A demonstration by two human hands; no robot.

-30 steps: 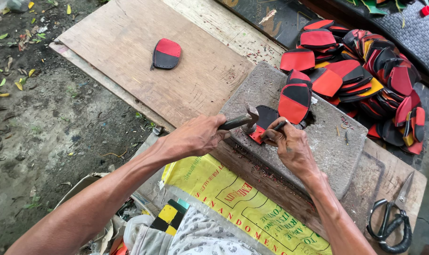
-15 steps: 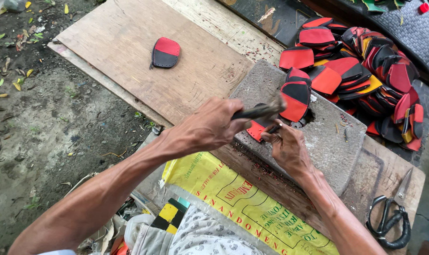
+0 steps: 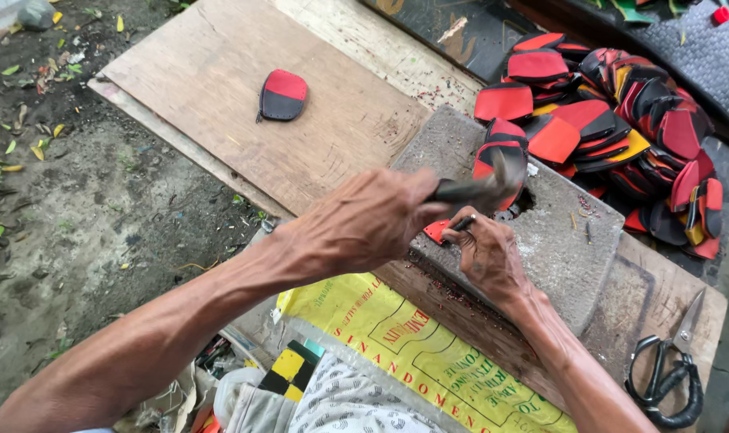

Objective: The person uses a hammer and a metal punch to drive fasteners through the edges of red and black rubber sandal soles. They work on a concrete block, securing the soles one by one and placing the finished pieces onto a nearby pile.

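The left hand (image 3: 364, 224) grips a hammer (image 3: 481, 188) raised just above the red piece (image 3: 437, 231), which the right hand (image 3: 485, 256) pins to a stone block (image 3: 557, 232).

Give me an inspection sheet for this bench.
Surface: stone block on wooden boards.
Job's things: hammer; small red piece on the block.
Clutter: pile of red and black pieces; one lone piece; scissors; yellow sack.
Grippers: left hand grips the hammer; right hand pins the red piece.
Cables: nothing seen.
Surroundings: dirt ground with leaves.
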